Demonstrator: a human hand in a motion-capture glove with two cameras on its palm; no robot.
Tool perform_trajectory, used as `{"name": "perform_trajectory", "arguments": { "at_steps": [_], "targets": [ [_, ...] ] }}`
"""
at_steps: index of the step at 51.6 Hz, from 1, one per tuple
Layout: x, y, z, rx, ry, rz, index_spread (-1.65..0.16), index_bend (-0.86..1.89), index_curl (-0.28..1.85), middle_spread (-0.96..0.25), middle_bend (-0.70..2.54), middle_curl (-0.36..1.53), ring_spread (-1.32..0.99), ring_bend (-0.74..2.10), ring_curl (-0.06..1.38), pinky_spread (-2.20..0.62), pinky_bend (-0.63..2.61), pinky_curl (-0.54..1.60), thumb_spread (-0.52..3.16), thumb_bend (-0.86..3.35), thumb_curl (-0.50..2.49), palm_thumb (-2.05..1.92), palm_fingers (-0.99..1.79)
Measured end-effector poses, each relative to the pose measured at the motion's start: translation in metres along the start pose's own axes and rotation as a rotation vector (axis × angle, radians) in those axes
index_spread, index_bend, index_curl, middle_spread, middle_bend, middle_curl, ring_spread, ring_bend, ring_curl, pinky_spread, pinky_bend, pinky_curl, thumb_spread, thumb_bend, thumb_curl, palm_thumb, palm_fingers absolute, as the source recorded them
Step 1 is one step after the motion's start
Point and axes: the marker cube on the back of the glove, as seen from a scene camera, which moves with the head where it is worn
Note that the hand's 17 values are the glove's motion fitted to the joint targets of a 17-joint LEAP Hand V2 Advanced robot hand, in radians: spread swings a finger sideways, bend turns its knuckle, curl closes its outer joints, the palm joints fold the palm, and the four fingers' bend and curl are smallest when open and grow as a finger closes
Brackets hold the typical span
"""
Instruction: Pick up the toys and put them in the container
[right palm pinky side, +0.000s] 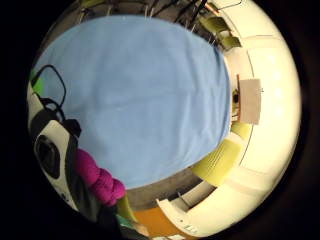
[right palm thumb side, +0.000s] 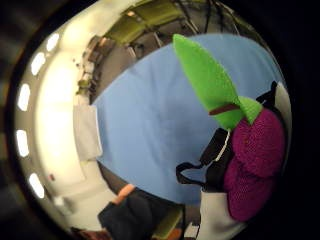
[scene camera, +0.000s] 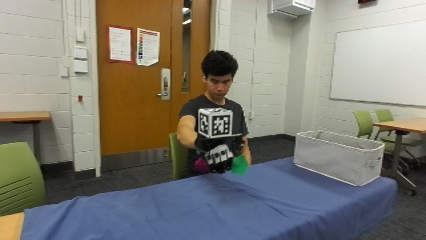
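Person seated behind a long table covered in blue cloth (scene camera: 219, 205), right hand in black glove (scene camera: 216, 154) raised above the table in front of the chest. The grip is curled round a knitted plush toy with a magenta bumpy body and green pointed leaf (scene camera: 238, 165); magenta end sticks out on one side of the glove, green end on the other. Toy is off the table, in the air, well apart from the container.

Thumb side palm view: the toy's green leaf (right palm thumb side: 210, 85) with a dark red band and its magenta body (right palm thumb side: 255, 160) sit right against the palm, blue cloth (right palm thumb side: 150, 135) beyond. Little finger side palm view: magenta part (right palm pinky side: 100, 180) beside the glove strap, blue cloth (right palm pinky side: 145, 95) fills most of it.

Grey rectangular fabric container (scene camera: 336, 156) stands on the far end of the table, open side up; inside not visible. Green chairs (scene camera: 18, 175) around the room.
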Motion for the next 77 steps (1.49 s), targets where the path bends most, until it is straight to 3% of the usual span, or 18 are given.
{"name": "perform_trajectory", "arguments": {
  "at_steps": [8,19,29,38,44,49,53,57,60,64,65,66,67,71,77],
  "targets": [
    [-0.079,-0.004,-0.076,0.114,0.006,-0.117,-0.32,0.41,0.74,-0.36,0.82,0.61,-0.40,1.08,0.47,-0.49,0.66,0.38,0.94,0.15,0.64,0.54,1.28],
    [-0.253,0.005,-0.165,0.253,0.024,-0.389,-0.32,0.44,0.81,-0.36,0.85,0.63,-0.40,1.12,0.48,-0.50,0.71,0.38,0.88,0.11,0.71,0.55,1.22],
    [-0.413,0.036,-0.194,0.273,-0.027,-0.694,-0.32,0.45,0.86,-0.37,0.85,0.65,-0.39,1.14,0.48,-0.50,0.73,0.38,0.85,0.08,0.77,0.57,1.20],
    [-0.548,0.059,-0.199,0.281,-0.026,-0.740,-0.32,0.44,0.89,-0.37,0.85,0.65,-0.39,1.15,0.48,-0.49,0.74,0.38,0.82,0.06,0.82,0.57,1.19],
    [-0.564,0.033,-0.189,0.298,-0.015,-0.974,-0.33,0.43,0.91,-0.37,0.85,0.66,-0.39,1.15,0.48,-0.50,0.74,0.38,0.82,0.05,0.85,0.58,1.19],
    [-0.610,0.053,-0.183,0.229,-0.161,-0.962,-0.33,0.43,0.92,-0.37,0.85,0.66,-0.39,1.15,0.48,-0.49,0.74,0.38,0.82,0.04,0.87,0.58,1.19],
    [-0.621,0.051,-0.173,0.235,-0.105,-0.924,-0.33,0.42,0.94,-0.37,0.85,0.66,-0.39,1.15,0.48,-0.49,0.74,0.37,0.81,0.03,0.89,0.58,1.19],
    [-0.637,0.070,-0.167,0.177,-0.240,-1.093,-0.33,0.42,0.95,-0.37,0.85,0.67,-0.39,1.15,0.47,-0.49,0.74,0.37,0.81,0.02,0.90,0.58,1.18],
    [-0.630,0.055,-0.153,0.153,-0.102,-1.032,-0.33,0.41,0.95,-0.37,0.84,0.67,-0.39,1.14,0.47,-0.49,0.74,0.37,0.82,0.02,0.91,0.58,1.17],
    [-0.616,0.034,-0.138,0.099,0.103,-0.884,-0.33,0.26,0.93,-0.39,0.81,0.66,-0.40,1.14,0.47,-0.42,0.65,0.36,1.00,-0.11,0.78,0.33,0.77],
    [-0.615,0.033,-0.138,0.092,0.095,-0.873,-0.32,0.20,0.92,-0.38,0.78,0.65,-0.40,1.11,0.47,-0.40,0.62,0.37,1.00,-0.14,0.74,0.23,0.52],
    [-0.615,0.033,-0.138,0.089,0.080,-0.869,-0.30,0.14,0.92,-0.33,0.66,0.62,-0.38,0.97,0.45,-0.37,0.67,0.41,0.98,-0.19,0.70,0.11,0.10],
    [-0.614,0.032,-0.138,0.089,0.064,-0.868,-0.28,0.17,0.94,-0.30,0.61,0.63,-0.35,0.93,0.48,-0.35,0.72,0.45,0.97,-0.18,0.68,0.05,-0.05],
    [-0.603,0.029,-0.140,0.103,0.050,-0.871,-0.26,0.09,0.81,-0.24,0.53,0.56,-0.31,0.74,0.37,-0.28,0.74,0.38,0.96,-0.13,0.60,-0.09,-0.09],
    [-0.558,0.013,-0.142,0.165,0.149,-0.884,-0.22,0.10,0.71,-0.20,0.50,0.53,-0.29,0.70,0.30,-0.23,0.74,0.35,0.94,-0.12,0.50,-0.13,-0.02]
  ]
}}
